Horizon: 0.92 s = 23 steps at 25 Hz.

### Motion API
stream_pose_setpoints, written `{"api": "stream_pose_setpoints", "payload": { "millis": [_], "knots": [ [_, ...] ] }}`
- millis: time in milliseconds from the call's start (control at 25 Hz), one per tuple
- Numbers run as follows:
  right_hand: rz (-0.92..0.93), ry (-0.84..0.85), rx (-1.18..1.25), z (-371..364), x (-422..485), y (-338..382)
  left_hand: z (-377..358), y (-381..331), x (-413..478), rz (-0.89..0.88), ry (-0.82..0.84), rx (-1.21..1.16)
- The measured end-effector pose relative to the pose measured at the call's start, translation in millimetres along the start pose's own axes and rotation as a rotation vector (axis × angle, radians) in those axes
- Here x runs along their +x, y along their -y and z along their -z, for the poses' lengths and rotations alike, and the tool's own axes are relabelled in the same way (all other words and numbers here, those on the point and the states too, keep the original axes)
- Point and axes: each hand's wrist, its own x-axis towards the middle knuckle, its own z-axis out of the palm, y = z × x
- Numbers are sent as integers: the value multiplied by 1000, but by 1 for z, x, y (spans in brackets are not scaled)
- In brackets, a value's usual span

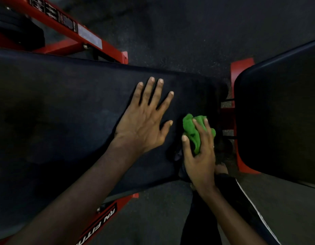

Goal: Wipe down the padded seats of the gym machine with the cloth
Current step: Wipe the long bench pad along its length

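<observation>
A long black padded bench pad [64, 112] runs across the view from the left. A second black pad [280, 112] stands at the right, separated by a narrow gap. My left hand [144, 121] lies flat on the long pad, fingers spread and straight. Just right of it, my right hand [200, 152] grips a bunched green cloth [192, 129] and presses it on the long pad near its right end.
The red steel frame [68, 27] of the machine runs behind the long pad at top left, another red bar [103, 214] passes under it at the bottom. Red brackets [241, 68] show in the gap. Dark rubber floor [171, 32] lies around. My leg [215, 209] stands below.
</observation>
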Motion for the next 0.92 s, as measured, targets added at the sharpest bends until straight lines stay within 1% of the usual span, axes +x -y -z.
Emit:
{"api": "stream_pose_setpoints", "payload": {
  "millis": [80,200,280,360,400,480,560,640,680,800,880,920],
  "knots": [
    [-3,-45,0,-6,31,-8,1,0,0,1,-4,7],
    [-92,-175,-6,-18,126,-16,1,-1,0,-4,6,27],
    [-112,-215,8,-22,162,-24,2,-1,0,-3,4,32],
    [-96,-193,27,-16,150,-41,2,0,-2,-2,11,27],
    [-126,-192,35,-9,130,-53,3,0,-3,2,14,22],
    [-272,-205,42,13,77,-81,4,-1,-2,6,14,15],
    [-381,-192,16,25,33,-93,4,-2,0,4,19,11],
    [-433,-208,-6,17,37,-85,3,0,0,0,10,14],
    [-409,-235,-34,10,55,-76,3,0,0,0,0,22],
    [-211,-240,-14,-9,146,-48,2,-2,0,1,8,41],
    [-193,-218,-15,-11,190,-43,2,-2,1,-4,21,33],
    [-200,-199,-9,-9,192,-41,3,-2,1,-2,26,27]
  ]
}}
